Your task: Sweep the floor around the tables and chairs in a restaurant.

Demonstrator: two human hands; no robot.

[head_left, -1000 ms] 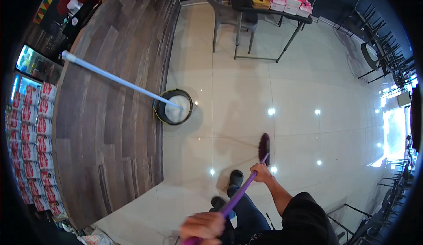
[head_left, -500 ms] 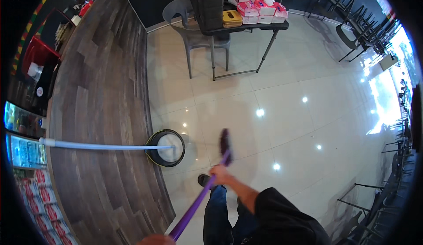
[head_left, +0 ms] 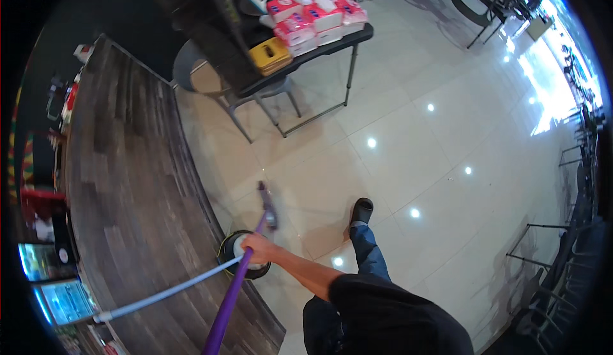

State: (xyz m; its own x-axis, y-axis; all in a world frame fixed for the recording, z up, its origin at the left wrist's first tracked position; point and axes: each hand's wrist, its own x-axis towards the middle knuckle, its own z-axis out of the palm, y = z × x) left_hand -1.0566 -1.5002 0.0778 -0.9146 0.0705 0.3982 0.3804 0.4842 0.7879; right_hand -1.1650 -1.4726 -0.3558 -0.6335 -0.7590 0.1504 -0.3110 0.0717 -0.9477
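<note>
Your right hand (head_left: 259, 249) has its fingers closed around the long purple handle of a broom (head_left: 230, 301), with no gap visible between palm and shaft. The grip sits low on the handle, near the head, probably to steer it, while the upper end runs out past the lower edge of the view. Your left hand is out of sight, so you cannot tell from here whether its fingers hold the upper end. The dark, blurred brush head (head_left: 266, 206) is over the glossy cream tiled floor (head_left: 396, 182), near the floor's edge along the brown wood-plank counter front (head_left: 128, 163); whether its bristles touch the tiles is unclear. Just beyond your fingers, partly covered by them, a round black bucket (head_left: 260, 273) stands at that same floor edge, likely tucked there to leave walking space. A pale blue stick (head_left: 172, 295) slants from the bucket across the counter front, apparently leaning on it for support.
</note>
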